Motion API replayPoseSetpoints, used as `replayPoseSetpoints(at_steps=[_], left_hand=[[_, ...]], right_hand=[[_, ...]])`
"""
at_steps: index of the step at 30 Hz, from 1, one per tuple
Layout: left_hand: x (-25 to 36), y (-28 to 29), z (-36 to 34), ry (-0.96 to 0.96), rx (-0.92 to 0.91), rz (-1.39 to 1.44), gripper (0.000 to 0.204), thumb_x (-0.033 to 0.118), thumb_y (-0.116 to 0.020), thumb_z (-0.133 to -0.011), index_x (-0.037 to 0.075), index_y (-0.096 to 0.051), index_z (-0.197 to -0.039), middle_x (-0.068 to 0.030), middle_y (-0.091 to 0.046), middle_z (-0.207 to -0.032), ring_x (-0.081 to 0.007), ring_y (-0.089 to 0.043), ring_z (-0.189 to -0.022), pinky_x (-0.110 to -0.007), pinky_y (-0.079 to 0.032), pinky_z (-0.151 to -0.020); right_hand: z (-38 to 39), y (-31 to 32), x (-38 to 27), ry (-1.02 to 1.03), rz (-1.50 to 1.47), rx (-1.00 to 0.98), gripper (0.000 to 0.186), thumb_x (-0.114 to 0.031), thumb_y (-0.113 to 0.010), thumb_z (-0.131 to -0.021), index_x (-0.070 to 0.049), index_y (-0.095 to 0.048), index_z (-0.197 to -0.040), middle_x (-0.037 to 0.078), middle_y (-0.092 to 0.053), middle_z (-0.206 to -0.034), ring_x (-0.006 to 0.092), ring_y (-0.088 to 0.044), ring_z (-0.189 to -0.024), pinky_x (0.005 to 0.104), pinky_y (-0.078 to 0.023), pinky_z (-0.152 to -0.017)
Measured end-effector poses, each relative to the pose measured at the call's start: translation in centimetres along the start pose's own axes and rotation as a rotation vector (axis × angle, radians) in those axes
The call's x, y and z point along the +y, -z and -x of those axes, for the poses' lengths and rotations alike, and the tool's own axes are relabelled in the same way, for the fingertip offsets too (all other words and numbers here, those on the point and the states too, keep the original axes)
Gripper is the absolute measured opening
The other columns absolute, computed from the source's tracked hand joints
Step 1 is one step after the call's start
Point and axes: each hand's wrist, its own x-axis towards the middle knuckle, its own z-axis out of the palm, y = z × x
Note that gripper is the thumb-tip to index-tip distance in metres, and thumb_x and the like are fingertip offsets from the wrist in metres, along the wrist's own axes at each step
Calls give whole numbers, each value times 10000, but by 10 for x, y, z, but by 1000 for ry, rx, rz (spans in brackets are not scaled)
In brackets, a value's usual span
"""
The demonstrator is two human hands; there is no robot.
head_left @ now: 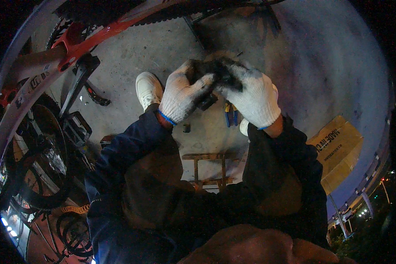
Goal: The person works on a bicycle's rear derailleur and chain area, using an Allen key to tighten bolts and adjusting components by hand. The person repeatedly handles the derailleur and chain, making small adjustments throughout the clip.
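My left hand [180, 97] and my right hand [256, 94] wear white knit gloves, blackened at the fingers. They meet above the floor, between my shoes. Both hands are closed around a small black part [207, 102]; its lower end sticks out below my left thumb. The dark glove fingers hide most of it, so its kind is unclear. Beyond and below the hands, pliers [231, 115] with blue and yellow handles lie on the floor near my right wrist. A small dark block [186, 128] lies on the floor nearer to me.
To the left stands a bicycle with a red and grey frame [75, 50], its pedal [78, 126] toward me. Tires and wheels [44, 167] crowd the lower left. A low wooden stool or frame [210, 157] sits between my legs. Flattened cardboard [339, 152] lies at right.
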Motion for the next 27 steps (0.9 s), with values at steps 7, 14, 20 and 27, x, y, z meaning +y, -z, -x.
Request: replayPoseSetpoints(at_steps=[7,14,20,27], left_hand=[[-5,5,-3,-32,27,-37,361,208,-737,-943,-31,-610,-1183,-84,-693,-1006,-117,-619,-860,-278,-535,-758],[-4,7,-3,-46,15,-103,352,202,-751,-931,-14,-615,-1174,-73,-688,-996,-115,-615,-875,-272,-528,-784],[-7,5,-2,-88,7,-106,381,265,-716,-961,-14,-609,-1198,-114,-694,-1058,-159,-640,-937,-319,-530,-835],[-11,6,-2,-216,-9,-327,395,278,-680,-962,-24,-625,-1210,-187,-667,-1115,-277,-662,-1007,-367,-512,-906]], right_hand=[[-1,2,1,-93,-266,-83,347,-161,-737,-873,-93,-705,-1211,152,-723,-1128,333,-710,-1003,396,-563,-863],[-3,3,2,-177,-484,-101,310,-196,-684,-958,-57,-694,-1235,165,-746,-1113,234,-719,-971,349,-549,-874],[0,4,2,-169,-449,-89,314,-216,-674,-966,-38,-696,-1224,163,-751,-1094,227,-711,-949,349,-546,-854],[-3,9,0,-230,-410,-154,274,-147,-643,-974,20,-698,-1183,141,-758,-1070,170,-695,-961,310,-540,-861]])
